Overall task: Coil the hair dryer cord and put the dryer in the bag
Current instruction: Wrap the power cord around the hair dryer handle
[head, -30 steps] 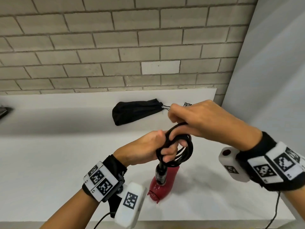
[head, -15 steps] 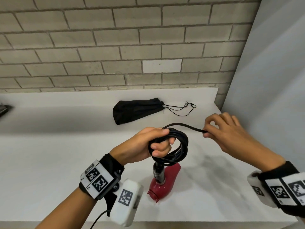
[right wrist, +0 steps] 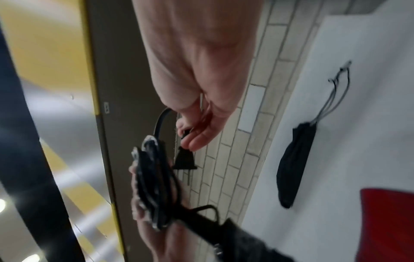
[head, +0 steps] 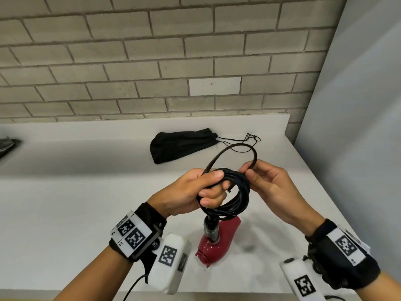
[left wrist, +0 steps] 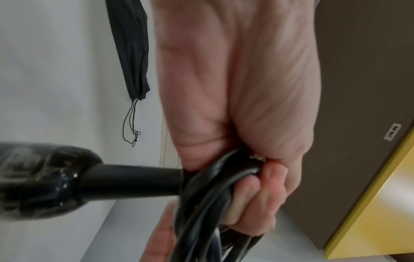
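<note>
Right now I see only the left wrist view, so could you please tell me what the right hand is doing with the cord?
Observer: The right hand pinches the cord just behind the plug, beside the coil that the left hand grips.
Operator: Is any cord left loose?
Observer: Yes, one loose loop arcs above the coil.
Operator: And where is the dryer's body?
Observer: The red hair dryer hangs below the coil, nozzle end down at the white counter; I cannot tell whether it touches.
</note>
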Motion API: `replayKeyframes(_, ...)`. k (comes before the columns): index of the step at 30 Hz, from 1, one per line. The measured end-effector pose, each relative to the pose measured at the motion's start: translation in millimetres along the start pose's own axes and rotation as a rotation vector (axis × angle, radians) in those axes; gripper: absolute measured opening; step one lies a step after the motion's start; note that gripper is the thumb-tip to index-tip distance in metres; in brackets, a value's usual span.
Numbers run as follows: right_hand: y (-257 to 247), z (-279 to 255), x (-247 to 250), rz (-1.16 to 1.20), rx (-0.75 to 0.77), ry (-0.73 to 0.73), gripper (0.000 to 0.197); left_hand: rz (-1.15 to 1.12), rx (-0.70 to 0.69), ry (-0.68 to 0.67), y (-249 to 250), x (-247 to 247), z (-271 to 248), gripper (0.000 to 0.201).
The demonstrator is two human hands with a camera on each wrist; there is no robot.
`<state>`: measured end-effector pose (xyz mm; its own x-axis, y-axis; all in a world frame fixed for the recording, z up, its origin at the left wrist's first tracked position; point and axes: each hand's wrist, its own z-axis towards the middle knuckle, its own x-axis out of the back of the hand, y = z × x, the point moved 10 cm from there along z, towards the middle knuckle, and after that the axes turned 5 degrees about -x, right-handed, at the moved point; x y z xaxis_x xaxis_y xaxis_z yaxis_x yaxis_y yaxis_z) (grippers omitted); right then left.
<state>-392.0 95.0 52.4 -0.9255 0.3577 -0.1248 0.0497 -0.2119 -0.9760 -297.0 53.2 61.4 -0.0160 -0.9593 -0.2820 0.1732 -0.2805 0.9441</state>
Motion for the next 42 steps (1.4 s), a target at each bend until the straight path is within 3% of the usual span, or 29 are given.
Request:
replayKeyframes(5, 11.2, 5.6, -8.8, 0.117, -0.079, -0.14, 0.035, 0.038, -0.001, 0.01, 2.5, 5.6, -4.0, 0.026)
replayKeyframes(12, 13.2, 13.3, -17.8, 0.307, -0.111, -0.218, 0.02, 0.273, 0.0, 0.08, 8.3, 10.0, -2.3, 0.032)
replayKeyframes(16, 14.6, 16.9, -17.7, 0.331, -0.121, -0.232, 0.02, 0.345, -0.025, 0.16, 12.3, 13.1, -3.4, 0.017)
replayKeyframes(27, 13.7, 25.1, -25.3, 0.376, -0.145, -0.303, 0.006, 0.736, -0.165, 0.308, 32.7, 13.5, -5.2, 0.022)
replayKeyframes(28, 16.5, 24.3, -29.8, 0.404, -0.171, -0.315, 0.008, 0.77, -0.168, 0.313, 33.2, 13.0, -3.9, 0.028)
replayKeyframes(30, 23.1, 23.6, -36.1, 0.423, -0.209, -0.32, 0.03, 0.801, -0.188, 0.337, 35.8, 14.8, -2.9, 0.034)
replayKeyframes(34, 25.0, 22.0, -35.1, 0.359, -0.221, -0.309, 0.058, 0.786, -0.197, 0.382, 36.9, 22.6, -4.9, 0.036)
replayKeyframes(38, 18.2, 7.8, -37.0, 0.172, -0.22, -0.41, 0.046, 0.739, -0.186, 0.376, 35.2, 22.4, -5.2, 0.031)
replayKeyframes(39, 15.9, 6.7, -32.9, 0.046, -0.207, -0.395, 0.042, 0.744, -0.187, 0.376, 35.4, 23.8, -6.1, 0.026)
replayKeyframes(42, -6.5, 4.7, -6.2, -0.32, -0.055, -0.187, 0.058, 0.711, -0.176, 0.376, 35.0, 28.0, -8.5, 0.023)
